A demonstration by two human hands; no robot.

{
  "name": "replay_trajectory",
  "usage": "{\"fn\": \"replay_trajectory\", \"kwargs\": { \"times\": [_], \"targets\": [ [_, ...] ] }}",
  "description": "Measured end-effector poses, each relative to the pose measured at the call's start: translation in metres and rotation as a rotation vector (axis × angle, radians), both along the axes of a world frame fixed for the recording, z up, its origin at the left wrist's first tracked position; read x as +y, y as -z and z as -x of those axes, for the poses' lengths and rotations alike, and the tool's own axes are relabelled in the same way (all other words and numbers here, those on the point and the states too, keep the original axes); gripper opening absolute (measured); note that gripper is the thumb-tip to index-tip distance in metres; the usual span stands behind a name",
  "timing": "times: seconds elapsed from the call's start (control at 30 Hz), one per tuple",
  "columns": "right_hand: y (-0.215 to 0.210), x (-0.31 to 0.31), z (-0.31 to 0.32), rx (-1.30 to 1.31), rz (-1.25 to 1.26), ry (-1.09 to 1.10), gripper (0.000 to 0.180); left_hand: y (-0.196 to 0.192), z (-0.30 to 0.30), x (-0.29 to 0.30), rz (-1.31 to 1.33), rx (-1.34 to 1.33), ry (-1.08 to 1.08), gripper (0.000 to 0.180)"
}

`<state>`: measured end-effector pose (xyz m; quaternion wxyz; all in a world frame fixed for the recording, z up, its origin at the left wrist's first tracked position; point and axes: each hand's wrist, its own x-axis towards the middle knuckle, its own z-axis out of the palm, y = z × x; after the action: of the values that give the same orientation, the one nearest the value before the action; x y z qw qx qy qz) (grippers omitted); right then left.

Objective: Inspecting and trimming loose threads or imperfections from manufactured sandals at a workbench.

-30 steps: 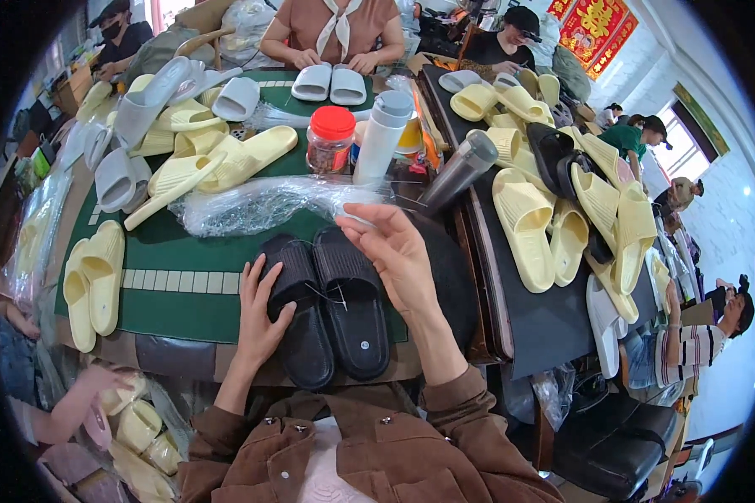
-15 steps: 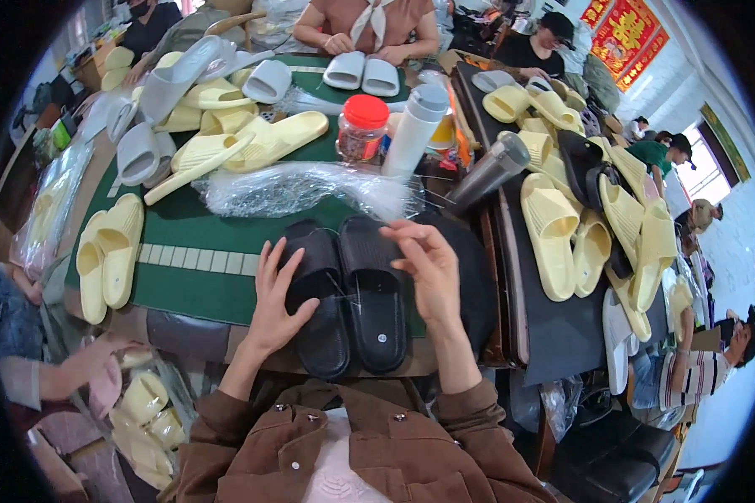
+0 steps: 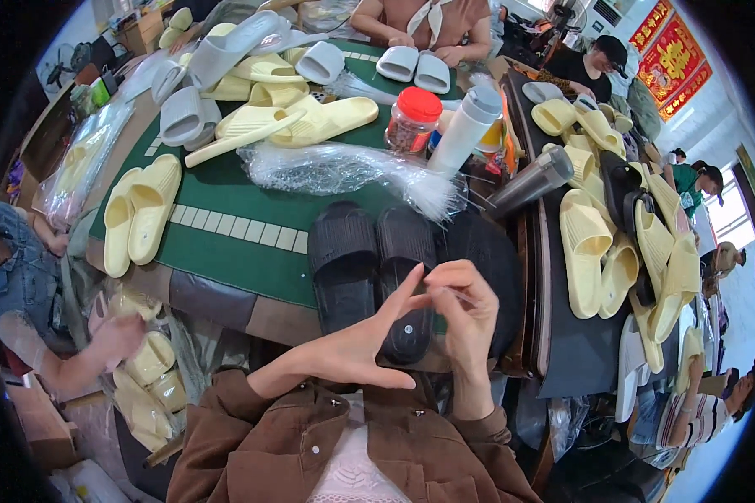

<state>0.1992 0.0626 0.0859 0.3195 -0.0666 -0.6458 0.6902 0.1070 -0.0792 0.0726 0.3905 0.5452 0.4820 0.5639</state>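
Observation:
A pair of black slide sandals lies toe-away at the front edge of the green table; the left slide (image 3: 344,264) and the right slide (image 3: 405,251) are side by side. My left hand (image 3: 352,345) is over their heel ends, its fingers stretched and thumb spread apart. Its fingertips reach up to my right hand (image 3: 466,314), which is pinched closed above the right slide. A thin clear strand, hard to make out, shows at the right fingers. Behind the slides lies a bundle of clear plastic strands (image 3: 335,170).
Pale yellow slides (image 3: 155,210) stand at the left; more yellow and grey ones are heaped behind. A red-lidded jar (image 3: 413,117), a white bottle (image 3: 467,130) and a dark tumbler (image 3: 533,180) stand beyond the strands. Yellow slides (image 3: 585,243) cover the right-hand table. Co-workers sit around.
My left hand has left the left slide and moved right, to meet my right hand. My right hand has come lower and nearer, its fingers now pinched. The whole view has shifted.

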Motion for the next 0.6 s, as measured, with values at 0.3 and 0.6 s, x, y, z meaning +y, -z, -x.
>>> {"fn": "replay_trajectory", "kwargs": {
  "times": [0.3,0.6],
  "targets": [
    [0.003,0.046,-0.016,0.157,0.292,0.177,0.008,0.003,0.017,-0.014,-0.022,0.072,0.157,0.041],
    [0.019,0.046,-0.018,0.062,0.376,0.095,0.006,-0.006,0.043,-0.036,-0.022,-0.138,-0.344,0.019]
  ]
}}
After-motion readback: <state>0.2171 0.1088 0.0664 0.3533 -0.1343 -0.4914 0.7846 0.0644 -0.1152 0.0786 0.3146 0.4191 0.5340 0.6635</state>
